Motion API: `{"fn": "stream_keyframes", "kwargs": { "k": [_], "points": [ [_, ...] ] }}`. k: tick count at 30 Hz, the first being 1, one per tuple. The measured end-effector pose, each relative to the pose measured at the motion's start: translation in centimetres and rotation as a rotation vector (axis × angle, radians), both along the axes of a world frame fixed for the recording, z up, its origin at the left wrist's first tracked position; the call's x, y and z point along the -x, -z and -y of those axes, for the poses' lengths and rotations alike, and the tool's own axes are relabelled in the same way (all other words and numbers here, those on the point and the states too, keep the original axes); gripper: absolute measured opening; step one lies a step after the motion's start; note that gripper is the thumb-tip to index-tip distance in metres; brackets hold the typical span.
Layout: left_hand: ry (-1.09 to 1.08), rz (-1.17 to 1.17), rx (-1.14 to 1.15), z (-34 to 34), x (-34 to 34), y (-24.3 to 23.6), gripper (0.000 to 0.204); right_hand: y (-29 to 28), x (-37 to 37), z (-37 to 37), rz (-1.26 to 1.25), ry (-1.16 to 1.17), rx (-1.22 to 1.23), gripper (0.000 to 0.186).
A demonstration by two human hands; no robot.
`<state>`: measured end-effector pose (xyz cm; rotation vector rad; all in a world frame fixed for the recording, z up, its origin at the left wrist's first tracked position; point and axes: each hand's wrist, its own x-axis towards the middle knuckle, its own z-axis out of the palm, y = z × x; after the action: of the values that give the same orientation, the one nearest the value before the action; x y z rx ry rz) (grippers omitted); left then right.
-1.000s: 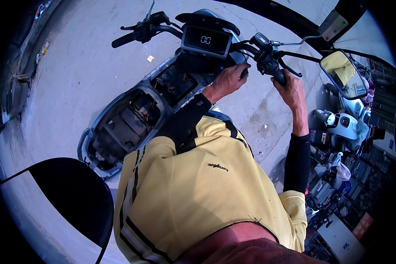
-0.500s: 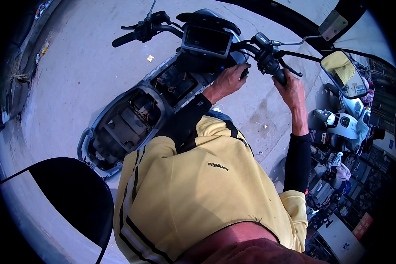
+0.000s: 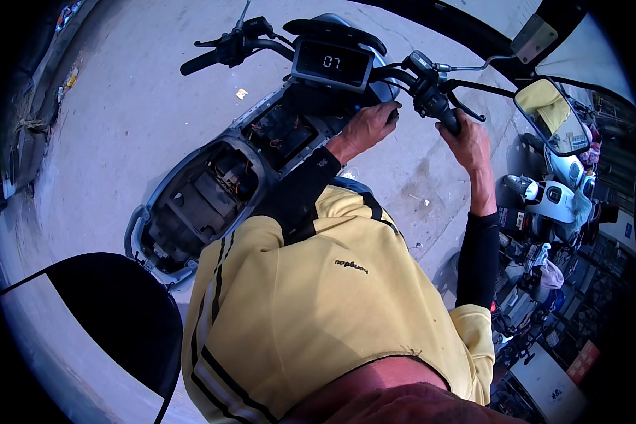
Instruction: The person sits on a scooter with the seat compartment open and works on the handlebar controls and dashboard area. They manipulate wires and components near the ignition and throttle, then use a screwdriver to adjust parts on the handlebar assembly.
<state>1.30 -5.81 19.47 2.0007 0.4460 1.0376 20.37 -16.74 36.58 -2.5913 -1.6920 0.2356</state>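
An electric scooter (image 3: 208,145) stands before me with its seat and body covers off, so the inner compartments lie bare. Its right handlebar grip (image 3: 449,121) is in my right hand (image 3: 469,145), the fingers wrapped round its end. My left hand (image 3: 367,128) is closed beneath the dashboard, beside the steering column; whatever its fingertips hold there is hidden. Above that hand the dashboard display (image 3: 331,65) is lit with white digits. Nobody touches the left handlebar grip (image 3: 199,63).
A round-cornered mirror (image 3: 552,119) reaches out at the right. Beyond it stand a white scooter (image 3: 550,201) and several other vehicles, packed close together. A dark curved panel (image 3: 113,318) fills the lower left. Scraps of litter lie on the concrete ground (image 3: 141,85).
The dashboard display was dark and now shows lit digits. Both hands stay in nearly the same places, the right one still on its grip.
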Motion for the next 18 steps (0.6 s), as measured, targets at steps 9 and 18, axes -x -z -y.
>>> {"fn": "stream_keyframes", "kwargs": {
  "k": [9, 18],
  "points": [
    [-0.003, -0.025, 0.022, -0.1, 0.2, 0.0, 0.031, -1.1, -1.8, -1.1, -0.524, 0.089, 0.156, 0.038],
    [-0.014, -0.041, 0.018, -0.2, -0.8, 1.2, 0.031, 1.8, 0.8, 1.1, 0.272, -0.095, -0.203, 0.033]
  ]
}}
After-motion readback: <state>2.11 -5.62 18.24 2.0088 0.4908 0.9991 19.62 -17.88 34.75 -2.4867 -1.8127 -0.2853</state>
